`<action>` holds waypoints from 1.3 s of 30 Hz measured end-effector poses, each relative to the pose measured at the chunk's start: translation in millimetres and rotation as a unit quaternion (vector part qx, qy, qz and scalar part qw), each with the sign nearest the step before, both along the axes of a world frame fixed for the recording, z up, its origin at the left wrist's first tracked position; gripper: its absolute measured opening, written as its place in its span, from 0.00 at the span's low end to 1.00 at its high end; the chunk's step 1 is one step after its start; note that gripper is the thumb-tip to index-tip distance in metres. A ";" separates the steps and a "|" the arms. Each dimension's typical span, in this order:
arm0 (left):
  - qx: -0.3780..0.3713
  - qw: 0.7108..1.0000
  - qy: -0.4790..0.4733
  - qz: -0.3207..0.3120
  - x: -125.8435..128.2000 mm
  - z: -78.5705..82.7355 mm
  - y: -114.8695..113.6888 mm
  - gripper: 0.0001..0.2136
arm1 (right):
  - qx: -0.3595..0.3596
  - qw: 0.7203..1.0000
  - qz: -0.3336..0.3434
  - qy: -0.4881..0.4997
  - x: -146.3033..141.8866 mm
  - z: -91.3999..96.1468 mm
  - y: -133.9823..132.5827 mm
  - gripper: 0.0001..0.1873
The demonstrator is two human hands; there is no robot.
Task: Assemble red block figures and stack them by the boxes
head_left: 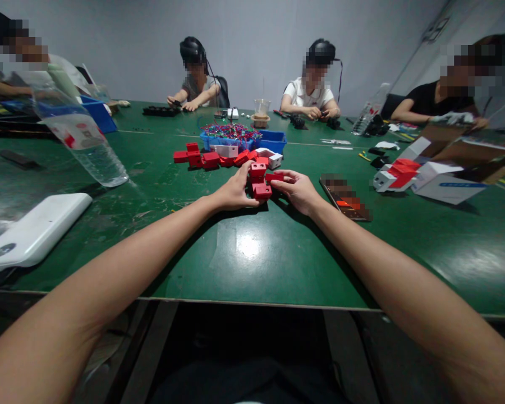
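Head view, left hand (234,192): fingers curled against the red block cluster (258,180), thumb on its near side.
Head view, right hand (299,191): thumb and fingertips pinch a flat red piece (278,177) that touches the cluster's right side.
Cluster location: centre of the green table (244,252), between both hands.
Joined so far: seemingly only a few red blocks, stacked.
Not yet joined: loose red and white blocks (219,157) just behind, in front of the blue tray (278,140) of coloured wires (231,132).
Nearby: phone (344,196), right of the right hand.

Green table (252,264) with red blocks (202,159), blue tray (278,143), water bottle (86,143), phone (345,197)
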State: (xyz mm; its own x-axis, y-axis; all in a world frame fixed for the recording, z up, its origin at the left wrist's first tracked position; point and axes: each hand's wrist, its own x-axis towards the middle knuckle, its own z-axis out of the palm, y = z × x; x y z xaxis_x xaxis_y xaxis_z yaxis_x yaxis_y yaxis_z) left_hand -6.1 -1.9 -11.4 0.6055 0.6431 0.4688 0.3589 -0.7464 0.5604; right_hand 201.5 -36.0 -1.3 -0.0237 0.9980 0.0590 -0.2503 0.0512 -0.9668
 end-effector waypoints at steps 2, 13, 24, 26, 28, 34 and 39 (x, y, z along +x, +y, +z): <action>0.003 1.000 -0.003 0.000 -0.2 -0.9 0.4 0.52 | -0.004 1.000 -0.002 0.009 -1.8 2.4 -0.9 0.13; -0.010 1.000 -0.001 0.000 0.4 -0.3 -0.7 0.53 | -0.042 0.999 -0.013 0.026 -7.3 15.6 -4.6 0.04; -0.010 1.000 -0.011 -0.009 -0.3 -0.6 -0.1 0.53 | -0.058 0.998 0.000 0.007 -6.6 17.1 -7.1 0.12; -0.010 1.000 -0.011 -0.010 -0.2 -0.4 -0.2 0.53 | -0.056 0.998 0.007 0.000 -6.3 16.4 -6.8 0.13; -0.006 1.000 -0.006 -0.008 0.0 -0.2 -0.3 0.53 | -0.059 0.998 0.004 0.000 -6.2 16.2 -6.2 0.15; 0.010 1.000 -0.002 -0.005 0.6 0.0 -0.3 0.52 | -0.092 0.995 -0.015 0.025 -7.1 19.5 -6.9 0.21; 0.004 1.000 0.009 0.001 0.2 0.1 0.0 0.53 | -0.108 0.993 -0.005 0.035 -6.5 21.6 -8.0 0.21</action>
